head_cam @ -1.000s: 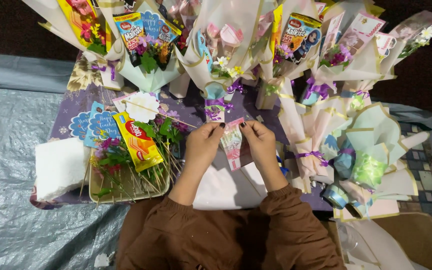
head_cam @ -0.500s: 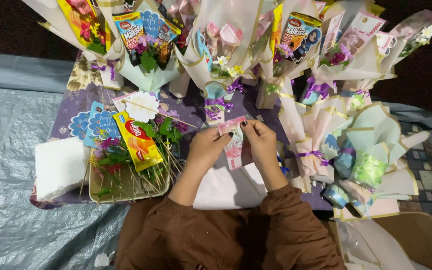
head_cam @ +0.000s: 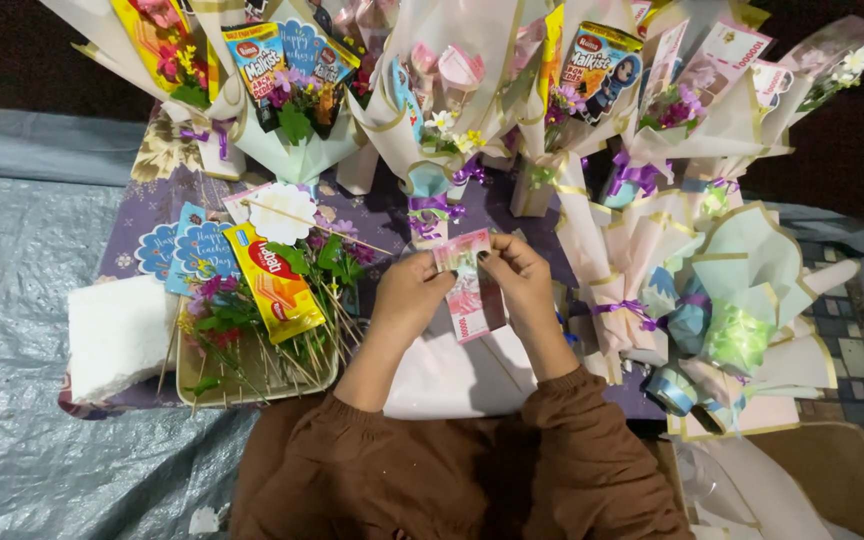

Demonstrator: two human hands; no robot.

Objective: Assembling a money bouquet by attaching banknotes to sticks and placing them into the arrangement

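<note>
My left hand (head_cam: 410, 296) and my right hand (head_cam: 518, 281) meet over the middle of the work surface, both pinching a small pink banknote (head_cam: 465, 283) in clear wrap. The note stands upright between my fingertips, its lower part hanging between my palms. Below my hands lies a sheet of pale wrapping paper (head_cam: 452, 375). Brown sleeves cover both of my forearms.
A shallow tray (head_cam: 252, 375) at left holds artificial flowers on sticks and a yellow snack packet (head_cam: 270, 282). A white foam block (head_cam: 117, 335) lies beside it. Several wrapped bouquets (head_cam: 452, 90) stand along the back and right. Grey plastic sheeting (head_cam: 22, 300) covers the floor at left.
Both hands have lifted the pink note slightly and the fingers have shifted along its top edge. Nothing else has moved.
</note>
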